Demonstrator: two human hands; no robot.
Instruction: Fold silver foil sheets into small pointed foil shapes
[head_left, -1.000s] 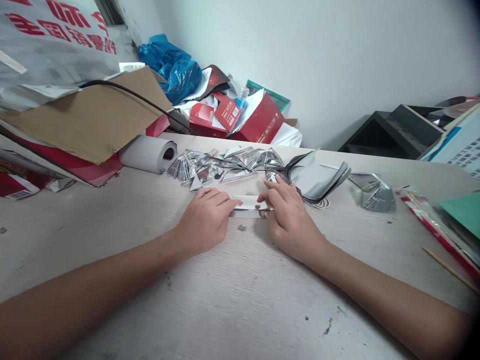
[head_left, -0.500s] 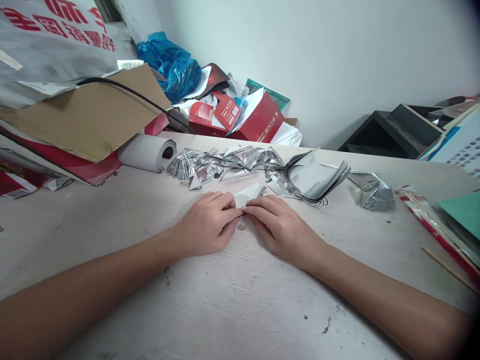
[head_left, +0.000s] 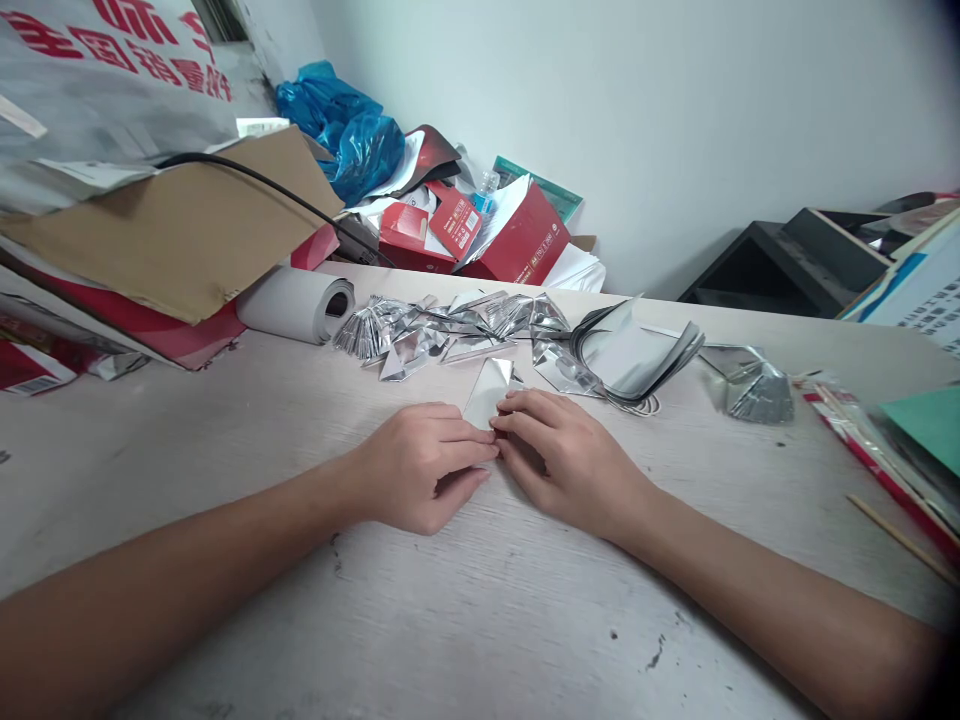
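Note:
A small folded piece of silver paper [head_left: 486, 393] stands angled up from the table between my hands, its pale face showing and its near edge covered by fingers. My right hand [head_left: 562, 450] pinches that near edge between thumb and fingers. My left hand [head_left: 431, 465] lies on its side, fingers stretched out to the paper's near edge and meeting the right fingertips; its thumb is apart from them. Just beyond lie several folded silver foil pieces [head_left: 412, 350] in a row. A curved stack of silver paper sheets [head_left: 634, 350] sits behind my right hand.
A white paper roll [head_left: 289, 305] and a cardboard sheet [head_left: 187, 220] are at the left. Red boxes [head_left: 517, 240] and a blue plastic bag [head_left: 352, 140] stand at the back. Rightward lie another foil piece [head_left: 754, 390], a thin wooden stick [head_left: 896, 535] and a green sheet [head_left: 926, 425].
The folded paper has turned, its top now pointing more away from me. My left hand has shifted slightly nearer and right, and its thumb has parted from its fingers.

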